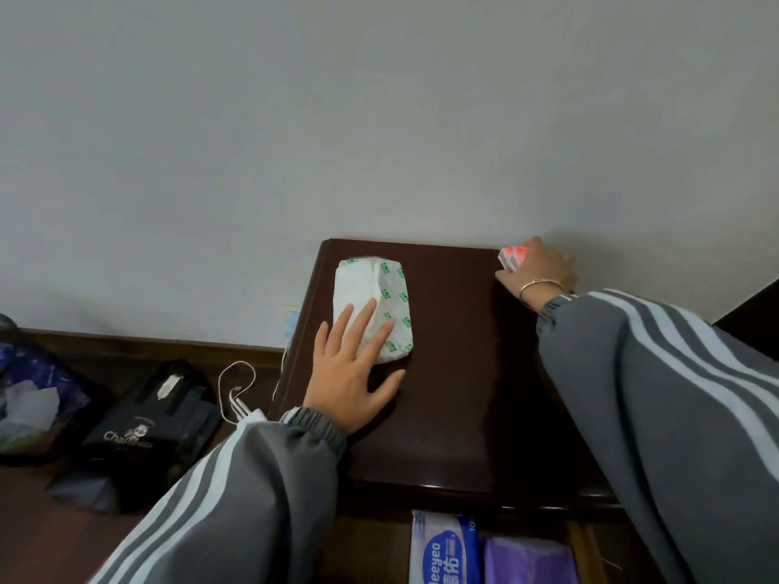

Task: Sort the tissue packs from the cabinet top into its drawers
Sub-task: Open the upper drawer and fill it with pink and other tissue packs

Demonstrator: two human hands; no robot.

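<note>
On the cabinet top: a white pack with green print [379,297] lies on the far left part of the dark wood cabinet top [455,394]; a small red-and-white pack [513,257] sits at the far right corner, by the wall.
Left grip [354,373]: released, fingers straight and spread, their tips resting on the near end of the white pack, the thumb on the wood.
Right grip [541,267]: grasping the red-and-white pack, thumb under its near edge; a thin bracelet [539,284] circles the wrist.
Hidden: the right fingers and most of the red-and-white pack lie behind the back of the hand.
Drawer [577,537]: open at the near edge, holding a blue-and-white pack [447,550] and a purple pack [527,560] side by side, both cut off by the frame.
Left floor: a black bag [147,432] and a white cord [236,385].
</note>
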